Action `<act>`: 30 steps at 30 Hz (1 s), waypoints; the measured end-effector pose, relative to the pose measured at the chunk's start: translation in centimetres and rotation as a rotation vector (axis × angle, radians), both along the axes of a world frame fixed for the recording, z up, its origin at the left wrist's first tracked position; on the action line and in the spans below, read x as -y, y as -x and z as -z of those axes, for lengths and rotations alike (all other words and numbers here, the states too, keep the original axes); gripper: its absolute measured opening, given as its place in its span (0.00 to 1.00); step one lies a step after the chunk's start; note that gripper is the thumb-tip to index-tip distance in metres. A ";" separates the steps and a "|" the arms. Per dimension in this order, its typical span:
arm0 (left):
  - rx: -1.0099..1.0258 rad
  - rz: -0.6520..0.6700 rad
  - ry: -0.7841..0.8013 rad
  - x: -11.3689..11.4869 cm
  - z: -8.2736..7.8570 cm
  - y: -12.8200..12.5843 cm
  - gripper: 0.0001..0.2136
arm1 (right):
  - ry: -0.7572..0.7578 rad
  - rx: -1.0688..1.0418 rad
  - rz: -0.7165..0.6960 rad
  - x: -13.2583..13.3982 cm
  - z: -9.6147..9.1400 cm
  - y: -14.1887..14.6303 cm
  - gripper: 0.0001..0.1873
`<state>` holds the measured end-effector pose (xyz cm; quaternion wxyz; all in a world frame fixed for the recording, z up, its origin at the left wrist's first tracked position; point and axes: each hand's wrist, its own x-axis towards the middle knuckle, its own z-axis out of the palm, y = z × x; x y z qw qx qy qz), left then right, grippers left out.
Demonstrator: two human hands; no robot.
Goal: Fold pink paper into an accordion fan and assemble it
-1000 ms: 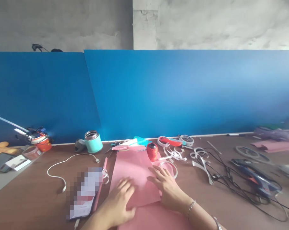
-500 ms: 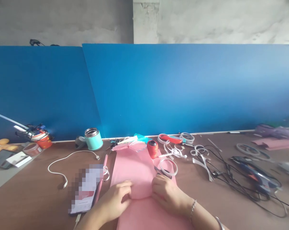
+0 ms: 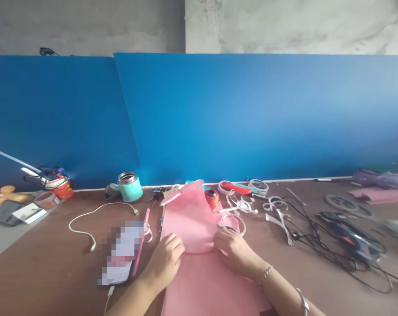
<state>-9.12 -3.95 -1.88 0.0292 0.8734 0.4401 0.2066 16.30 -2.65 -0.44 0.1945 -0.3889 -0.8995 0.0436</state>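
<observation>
A long pink sheet [image 3: 189, 224], paper or cloth, stretches from the table's front edge towards the blue partition. A rolled or folded edge crosses it between my hands, and its far end stands up. My left hand [image 3: 168, 259] grips the left end of this fold with curled fingers. On the other end my right hand [image 3: 236, 254] holds the sheet with fingers closed, a bracelet at its wrist. Just beyond my right hand lies a white ring of strip [image 3: 244, 224]. A red spool [image 3: 211, 200] stands beside the sheet's far part.
A phone [image 3: 123, 256] lies left of the sheet with a cable. Behind it are a white cable [image 3: 77, 227] and a turquoise flask [image 3: 130, 186]. White strip curls [image 3: 241, 204], black cords [image 3: 314, 237] and a dark blue tool [image 3: 353, 241] are on the right.
The fold and both hands have moved slightly away from me and to the right. The sheet's far end has risen and bunched, and the view has tilted down a little.
</observation>
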 end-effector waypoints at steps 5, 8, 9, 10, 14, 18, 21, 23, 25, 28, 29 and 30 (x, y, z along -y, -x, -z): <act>0.036 0.010 0.053 0.2 0.0 0.3 0.13 | -0.011 0.005 -0.044 0.8 -0.2 0.7 0.09; 0.090 -0.011 0.104 0.3 -0.4 0.3 0.12 | 0.038 -0.015 0.010 1.0 -0.1 1.1 0.09; 0.113 -0.019 0.129 0.3 -0.6 0.3 0.11 | 0.055 -0.026 0.031 1.0 0.0 1.2 0.07; 0.137 -0.030 0.156 0.3 -0.8 0.3 0.11 | 0.067 -0.037 0.044 0.9 0.0 1.2 0.04; 0.194 -0.066 0.243 0.2 -1.4 0.3 0.10 | 0.069 -0.029 0.034 0.7 0.1 1.0 0.03; 0.203 -0.081 0.266 0.3 -1.7 0.2 0.09 | 0.085 -0.046 0.036 0.6 -0.2 1.0 0.07; 0.214 -0.089 0.267 0.2 -1.8 0.2 0.09 | 0.146 -0.132 0.063 0.5 -0.3 1.1 0.07; 0.215 -0.100 0.265 0.2 -1.7 0.2 0.08 | 0.179 -0.194 0.099 0.4 -0.2 1.2 0.08; 0.203 -0.121 0.260 0.1 -1.7 0.3 0.08 | 0.193 -0.233 0.130 0.3 0.0 1.3 0.09; 0.174 -0.142 0.267 0.0 -1.6 0.3 0.08 | 0.171 -0.235 0.148 0.1 0.3 1.4 0.11; 0.169 -0.141 0.273 -0.1 -1.6 0.3 0.08 | 0.161 -0.229 0.146 0.1 0.4 1.4 0.11; 0.165 -0.138 0.279 -0.2 -1.6 0.3 0.08 | 0.154 -0.223 0.145 0.0 0.5 1.4 0.11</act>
